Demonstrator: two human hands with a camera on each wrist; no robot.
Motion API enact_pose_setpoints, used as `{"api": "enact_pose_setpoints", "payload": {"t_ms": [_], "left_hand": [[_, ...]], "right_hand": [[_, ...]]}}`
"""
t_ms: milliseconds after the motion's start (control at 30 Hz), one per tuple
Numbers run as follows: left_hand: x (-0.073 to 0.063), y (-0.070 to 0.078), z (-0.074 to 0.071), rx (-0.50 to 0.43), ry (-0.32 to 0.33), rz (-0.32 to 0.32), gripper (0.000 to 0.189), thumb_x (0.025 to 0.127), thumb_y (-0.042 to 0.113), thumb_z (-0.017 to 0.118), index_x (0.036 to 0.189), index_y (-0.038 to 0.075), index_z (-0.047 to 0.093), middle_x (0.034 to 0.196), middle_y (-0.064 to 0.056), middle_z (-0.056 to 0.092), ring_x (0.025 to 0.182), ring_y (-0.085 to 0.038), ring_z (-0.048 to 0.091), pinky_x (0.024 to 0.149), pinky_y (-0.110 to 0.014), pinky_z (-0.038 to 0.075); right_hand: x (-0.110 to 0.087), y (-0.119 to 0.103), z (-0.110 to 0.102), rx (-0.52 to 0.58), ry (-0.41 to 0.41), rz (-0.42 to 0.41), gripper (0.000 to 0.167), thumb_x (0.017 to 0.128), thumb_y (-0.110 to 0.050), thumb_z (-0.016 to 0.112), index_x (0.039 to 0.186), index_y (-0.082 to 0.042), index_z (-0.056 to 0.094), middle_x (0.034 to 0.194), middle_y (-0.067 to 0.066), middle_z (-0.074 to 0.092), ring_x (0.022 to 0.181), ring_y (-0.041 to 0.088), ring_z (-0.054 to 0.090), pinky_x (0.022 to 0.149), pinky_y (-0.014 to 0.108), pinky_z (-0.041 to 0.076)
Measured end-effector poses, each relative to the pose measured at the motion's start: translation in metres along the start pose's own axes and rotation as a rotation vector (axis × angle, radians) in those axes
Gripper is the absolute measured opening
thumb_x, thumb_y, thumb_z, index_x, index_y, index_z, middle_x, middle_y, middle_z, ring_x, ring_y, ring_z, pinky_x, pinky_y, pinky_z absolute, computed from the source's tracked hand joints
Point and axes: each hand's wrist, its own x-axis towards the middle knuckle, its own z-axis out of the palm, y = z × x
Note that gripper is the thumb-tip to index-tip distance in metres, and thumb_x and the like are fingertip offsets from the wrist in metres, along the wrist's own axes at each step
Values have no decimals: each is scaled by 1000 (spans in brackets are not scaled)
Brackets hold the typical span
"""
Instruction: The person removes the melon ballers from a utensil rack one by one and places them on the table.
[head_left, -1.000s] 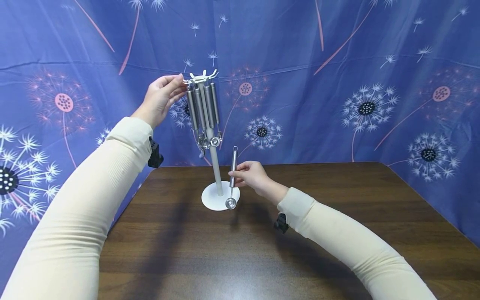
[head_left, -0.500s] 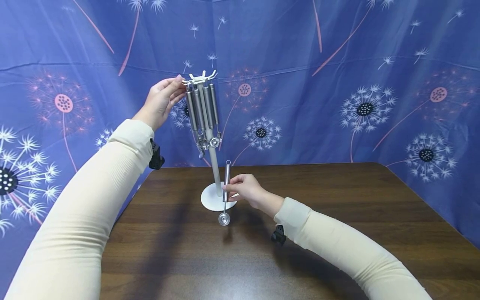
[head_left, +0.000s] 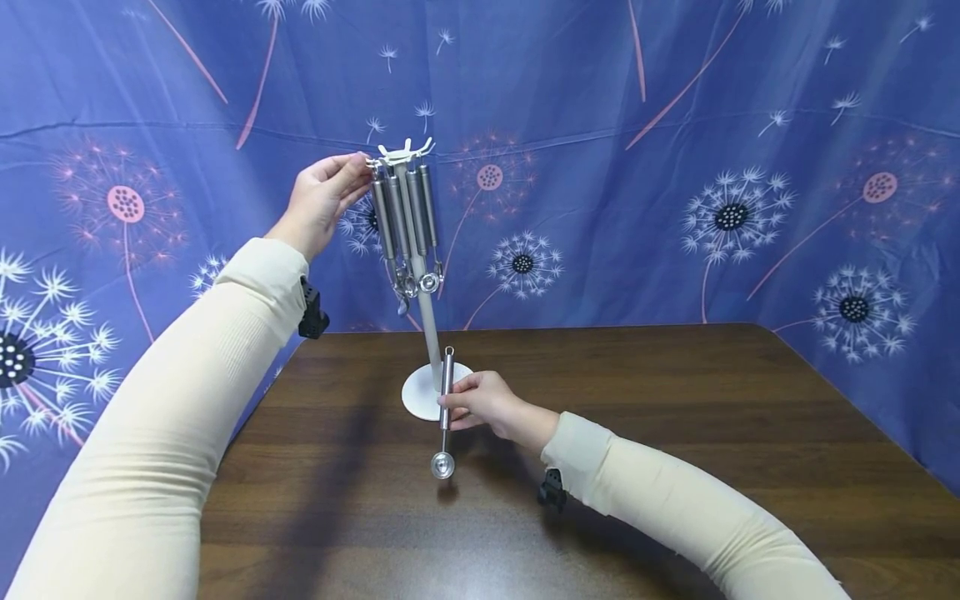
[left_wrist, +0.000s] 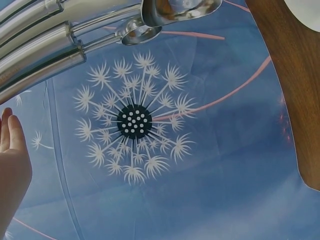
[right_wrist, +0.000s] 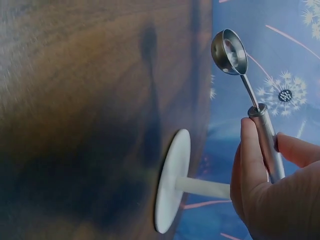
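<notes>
In the head view my right hand (head_left: 491, 404) pinches the handle of a steel melon baller (head_left: 447, 392), held upright with its round bowl downward, in front of the white stand's base (head_left: 418, 400). The right wrist view shows the thumb and fingers round the melon baller's handle (right_wrist: 270, 145), its hollow bowl clear of the table. My left hand (head_left: 318, 200) pinches a hook end at the top of the utensil stand (head_left: 431, 325). Several steel-handled utensils (head_left: 415, 212) hang from the hooks. In the left wrist view, steel scoop heads (left_wrist: 182, 12) show beyond the partly visible left hand (left_wrist: 14, 167).
A dark brown wooden table (head_left: 637, 400) bears the stand near its back left edge. Behind it hangs a blue curtain (head_left: 600, 183) with a dandelion print. Black wrist cameras (head_left: 552, 490) sit on both sleeves.
My right hand has moved the melon baller down, slightly left and toward me, from beside the stand's base to in front of it. The left hand stays at the stand's top.
</notes>
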Motion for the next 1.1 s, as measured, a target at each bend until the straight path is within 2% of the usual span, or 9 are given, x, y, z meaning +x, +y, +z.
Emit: {"api": "enact_pose_setpoints", "payload": {"t_ms": [300,600,733,933,1100], "left_hand": [[0,-2,2,1,9,4,7,93,13,65,96,8,63,88,-1,69,90,-12,66,104,-27,47],[0,-2,1,-26,6,16,9,94,16,63,93,7,64,87,-2,70,89,-12,66,102,-27,48],[0,-2,2,-32,25,7,9,94,16,64,93,7,63,88,-2,69,89,-13,66,103,-27,48],[0,-1,2,-45,13,0,9,94,15,64,95,7,62,89,-3,69,91,-13,65,102,-26,48],[0,-2,2,-41,15,1,8,95,15,62,94,7,62,88,-2,69,89,-12,65,104,-27,47]], "right_hand": [[-3,20,5,3,-33,54,21,85,4,68,100,7,53,74,7,62,59,13,64,66,35,61],[-4,38,10,10,-55,95,18,85,5,67,96,5,54,75,7,60,59,13,60,69,37,61],[-8,44,14,4,-66,100,18,85,5,68,97,6,54,73,7,60,59,14,61,69,36,61],[-13,50,21,1,-53,104,28,84,6,68,104,10,50,73,8,59,58,15,60,66,35,61],[-16,54,25,-20,-29,87,29,84,7,69,104,12,49,71,10,59,57,15,61,65,35,61]]}}
